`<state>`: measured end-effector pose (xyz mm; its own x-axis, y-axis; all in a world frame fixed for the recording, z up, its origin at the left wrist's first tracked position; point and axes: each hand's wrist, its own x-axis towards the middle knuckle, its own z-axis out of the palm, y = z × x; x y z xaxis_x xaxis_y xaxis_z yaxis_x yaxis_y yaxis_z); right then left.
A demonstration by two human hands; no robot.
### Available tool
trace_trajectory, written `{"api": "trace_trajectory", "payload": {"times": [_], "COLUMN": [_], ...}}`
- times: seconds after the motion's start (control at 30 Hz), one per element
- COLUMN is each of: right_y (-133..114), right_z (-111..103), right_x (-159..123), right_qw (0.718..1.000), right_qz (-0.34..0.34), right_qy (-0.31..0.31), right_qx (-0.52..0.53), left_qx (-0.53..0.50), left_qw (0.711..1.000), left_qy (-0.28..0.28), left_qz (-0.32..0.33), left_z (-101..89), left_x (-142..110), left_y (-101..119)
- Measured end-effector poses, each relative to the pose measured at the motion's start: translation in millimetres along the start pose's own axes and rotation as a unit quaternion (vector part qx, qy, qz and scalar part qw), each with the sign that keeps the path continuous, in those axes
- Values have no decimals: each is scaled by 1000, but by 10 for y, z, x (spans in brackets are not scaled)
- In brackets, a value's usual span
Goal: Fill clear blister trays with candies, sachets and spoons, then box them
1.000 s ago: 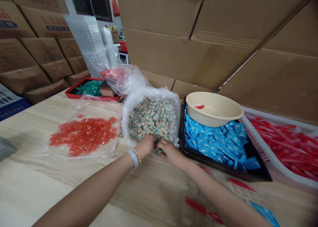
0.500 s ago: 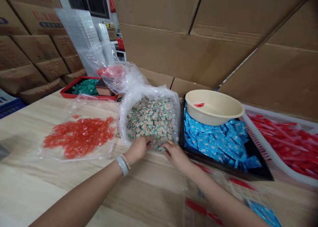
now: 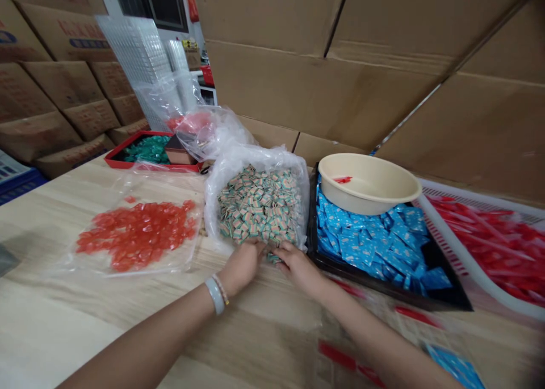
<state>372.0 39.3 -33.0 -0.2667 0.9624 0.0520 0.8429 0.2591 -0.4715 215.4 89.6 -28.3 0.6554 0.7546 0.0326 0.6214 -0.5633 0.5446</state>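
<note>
At the near edge of a box lined with a white plastic bag [image 3: 215,193], my two hands work close together. The box is full of small pink, green and cream striped square pieces [image 3: 261,201]. My left hand [image 3: 244,264], with a pale bangle and a beaded bracelet at its wrist, has its fingers curled together at the near rim; what lies in them is hidden. Just to its right, my right hand [image 3: 300,268] has its thumb and fingers closed around a few striped pieces, which show greenish at its fingertips.
Left lies a clear bag with red translucent pieces [image 3: 140,233]. Behind it stands a red tray [image 3: 117,163] with green pieces. To the right, a black tray [image 3: 313,230] holds blue packets [image 3: 370,247] beneath a cream basin [image 3: 370,199]. Beyond is a white basket [image 3: 481,287] of red items.
My left hand has moved slightly right and nearer, and its fingers have come closer to my right hand. My right hand has shifted only a little.
</note>
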Motion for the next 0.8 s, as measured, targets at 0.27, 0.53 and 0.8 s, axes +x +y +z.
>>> {"api": "trace_trajectory", "payload": {"times": [0.27,0.53,0.8], "right_y": [33,-35,-93], "right_z": [65,115,53], "right_x": [-26,-92,-22], "right_qw": [996,996,992], "right_qz": [41,47,42], "right_qy": [73,43,89], "right_qx": [22,-61,-74], "left_qx": [-133,-166,-176], "left_qw": [989,981,977], "left_qy": [51,53,93], "left_qz": [-45,-80,-83], "left_z": [112,153,2], "left_x": [132,166,74], "left_y": [144,115,-69]}}
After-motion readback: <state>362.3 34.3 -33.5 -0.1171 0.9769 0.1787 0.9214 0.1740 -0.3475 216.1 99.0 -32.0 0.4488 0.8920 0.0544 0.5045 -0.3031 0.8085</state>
